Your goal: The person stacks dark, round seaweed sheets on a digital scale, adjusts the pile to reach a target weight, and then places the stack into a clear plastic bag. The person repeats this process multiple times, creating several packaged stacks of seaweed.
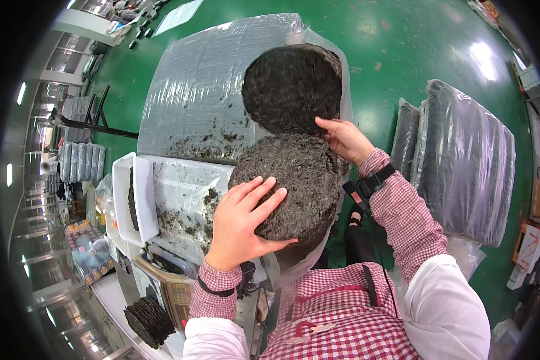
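Note:
Two round, dark cakes that look like dried seaweed fill the middle of the view. The nearer one is a thick brownish stack (294, 180). My left hand (237, 219) lies on its near left side with the fingers spread and the thumb along its lower edge. Just beyond it sits a blacker round sheet (291, 87), inside a clear plastic bag. My right hand (349, 141) is closed at that sheet's near right edge, thumb on top and the other fingers underneath, partly hidden. Dark crumbs are scattered over the plastic-covered surface left of both.
A large plastic-wrapped block (204, 78) stands behind on the left. A white bin (147, 198) holds dark material. Lower left are a small scale-like box (174, 294) and a stack of dark discs (150, 321). Plastic-wrapped dark packs (468, 162) rest on the green floor at right.

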Demonstrator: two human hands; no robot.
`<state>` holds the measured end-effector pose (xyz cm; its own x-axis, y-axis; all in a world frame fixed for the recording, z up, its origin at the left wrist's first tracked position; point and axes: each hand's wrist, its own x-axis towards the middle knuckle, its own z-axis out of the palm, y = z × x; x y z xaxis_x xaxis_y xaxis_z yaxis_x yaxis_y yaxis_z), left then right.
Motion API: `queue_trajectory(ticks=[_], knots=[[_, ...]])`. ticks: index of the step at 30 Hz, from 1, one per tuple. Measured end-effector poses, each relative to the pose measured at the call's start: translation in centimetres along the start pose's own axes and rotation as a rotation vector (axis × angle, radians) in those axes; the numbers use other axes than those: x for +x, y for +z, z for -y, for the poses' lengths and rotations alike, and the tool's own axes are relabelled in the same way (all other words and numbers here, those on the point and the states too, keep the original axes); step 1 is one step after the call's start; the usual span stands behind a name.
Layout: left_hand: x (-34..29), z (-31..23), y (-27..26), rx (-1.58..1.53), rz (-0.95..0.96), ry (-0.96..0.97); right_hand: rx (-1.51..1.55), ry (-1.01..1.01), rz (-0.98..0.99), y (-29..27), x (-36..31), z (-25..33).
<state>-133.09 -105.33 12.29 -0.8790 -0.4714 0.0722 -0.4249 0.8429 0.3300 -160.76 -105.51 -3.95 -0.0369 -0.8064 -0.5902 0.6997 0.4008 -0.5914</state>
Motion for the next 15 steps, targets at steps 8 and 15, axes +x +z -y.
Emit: queue_trajectory(ticks=[8, 15], knots=[[-1.3, -1.7, 1.7, -0.031, -0.061, 0.009, 0.175, -0.02, 0.297, -3.7, -1.7, -7.3], [-4.1, -2.5, 1.2, -0.084, -0.13, -0.036, -0.077, 0.077, 0.293, -4.5, -6.2, -7.5]])
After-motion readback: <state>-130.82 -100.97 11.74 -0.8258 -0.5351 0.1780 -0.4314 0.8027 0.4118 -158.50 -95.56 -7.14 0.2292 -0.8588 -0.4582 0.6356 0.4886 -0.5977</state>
